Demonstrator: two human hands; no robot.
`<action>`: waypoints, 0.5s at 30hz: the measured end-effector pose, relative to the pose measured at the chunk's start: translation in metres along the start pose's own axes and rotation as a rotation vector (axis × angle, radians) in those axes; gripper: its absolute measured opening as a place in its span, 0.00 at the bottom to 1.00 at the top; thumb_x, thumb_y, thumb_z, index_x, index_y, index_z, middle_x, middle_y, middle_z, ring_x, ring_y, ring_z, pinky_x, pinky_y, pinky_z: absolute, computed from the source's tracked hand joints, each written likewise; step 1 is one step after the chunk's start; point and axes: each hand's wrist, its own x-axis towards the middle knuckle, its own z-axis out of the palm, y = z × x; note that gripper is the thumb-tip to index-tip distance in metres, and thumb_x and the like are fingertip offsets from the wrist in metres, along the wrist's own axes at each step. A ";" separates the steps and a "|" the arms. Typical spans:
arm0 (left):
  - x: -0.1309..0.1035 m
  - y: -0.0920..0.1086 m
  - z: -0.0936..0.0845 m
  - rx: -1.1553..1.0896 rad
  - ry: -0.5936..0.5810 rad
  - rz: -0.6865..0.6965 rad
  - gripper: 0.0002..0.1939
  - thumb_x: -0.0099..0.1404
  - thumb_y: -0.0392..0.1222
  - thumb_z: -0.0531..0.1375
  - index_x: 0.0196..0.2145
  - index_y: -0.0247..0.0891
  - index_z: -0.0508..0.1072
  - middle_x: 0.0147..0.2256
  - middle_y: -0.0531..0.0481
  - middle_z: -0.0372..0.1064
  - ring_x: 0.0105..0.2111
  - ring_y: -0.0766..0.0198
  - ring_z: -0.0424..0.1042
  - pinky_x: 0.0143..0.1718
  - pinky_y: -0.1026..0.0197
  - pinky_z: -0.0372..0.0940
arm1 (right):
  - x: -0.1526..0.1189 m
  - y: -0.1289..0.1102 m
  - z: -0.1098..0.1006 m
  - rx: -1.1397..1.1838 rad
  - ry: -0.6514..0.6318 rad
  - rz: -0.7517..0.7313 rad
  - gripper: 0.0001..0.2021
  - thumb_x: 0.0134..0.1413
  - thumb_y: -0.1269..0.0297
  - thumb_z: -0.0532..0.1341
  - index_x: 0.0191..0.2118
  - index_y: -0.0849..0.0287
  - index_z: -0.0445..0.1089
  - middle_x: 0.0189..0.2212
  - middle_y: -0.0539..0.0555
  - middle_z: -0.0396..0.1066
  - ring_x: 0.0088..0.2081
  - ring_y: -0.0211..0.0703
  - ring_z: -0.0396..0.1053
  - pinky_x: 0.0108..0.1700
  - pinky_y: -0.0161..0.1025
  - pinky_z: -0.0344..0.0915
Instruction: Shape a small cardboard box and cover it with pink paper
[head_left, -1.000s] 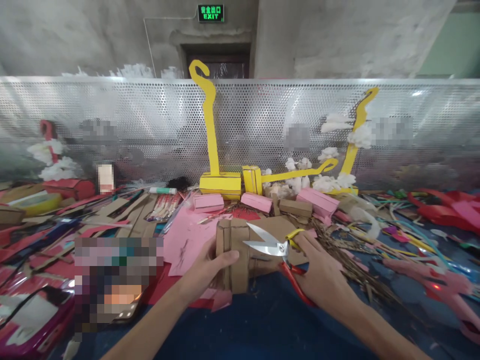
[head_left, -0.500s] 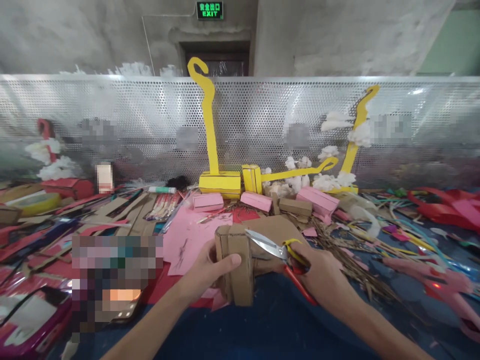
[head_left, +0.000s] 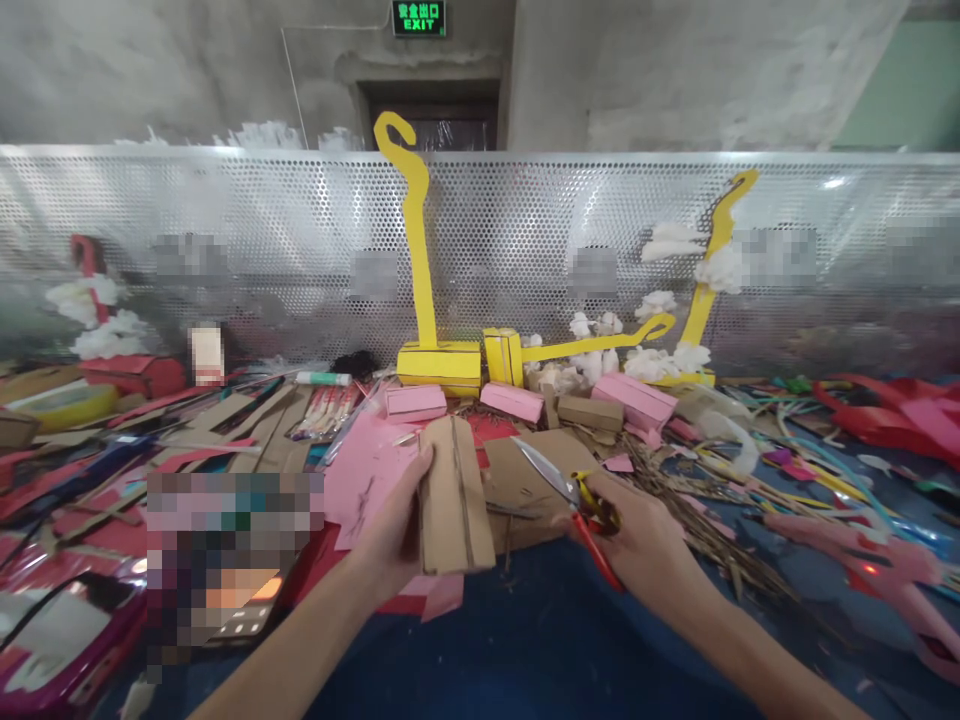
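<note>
My left hand (head_left: 397, 525) grips a small brown cardboard box (head_left: 454, 500) by its left side; dark lines run along its edges. The fingers behind the box are hidden. In my right hand (head_left: 630, 525) is a pair of scissors (head_left: 551, 470) with one yellow and one red handle. Their blades point up and left, apart from the box. Below the blades lies a flat piece of brown cardboard (head_left: 536, 470), with pink paper (head_left: 367, 480) to the left of the box.
Yellow paper pieces with a tall hook (head_left: 420, 260) stand at the back before a perforated metal screen (head_left: 525, 230). Pink blocks (head_left: 511, 402) line up in front. A pink glue gun (head_left: 862, 560) lies right, a blurred-out object (head_left: 232, 550) left, amid scraps.
The cardboard box has been turned in my left hand, now showing a broad, lined face. The scissors have shifted slightly right, away from the box.
</note>
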 end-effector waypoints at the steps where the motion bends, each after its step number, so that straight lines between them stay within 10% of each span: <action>1: 0.000 0.002 0.001 -0.026 0.022 -0.001 0.31 0.64 0.64 0.63 0.54 0.38 0.75 0.45 0.42 0.81 0.42 0.51 0.81 0.39 0.55 0.75 | 0.000 0.000 0.001 -0.003 -0.008 -0.003 0.14 0.60 0.58 0.65 0.29 0.54 0.61 0.26 0.49 0.70 0.26 0.41 0.64 0.29 0.35 0.57; 15: 0.007 0.003 -0.007 -0.141 -0.169 -0.010 0.24 0.71 0.49 0.61 0.59 0.36 0.70 0.41 0.44 0.82 0.38 0.52 0.82 0.39 0.55 0.75 | -0.004 -0.003 0.003 0.051 -0.072 -0.101 0.13 0.60 0.56 0.65 0.45 0.55 0.64 0.45 0.60 0.72 0.46 0.55 0.71 0.46 0.46 0.69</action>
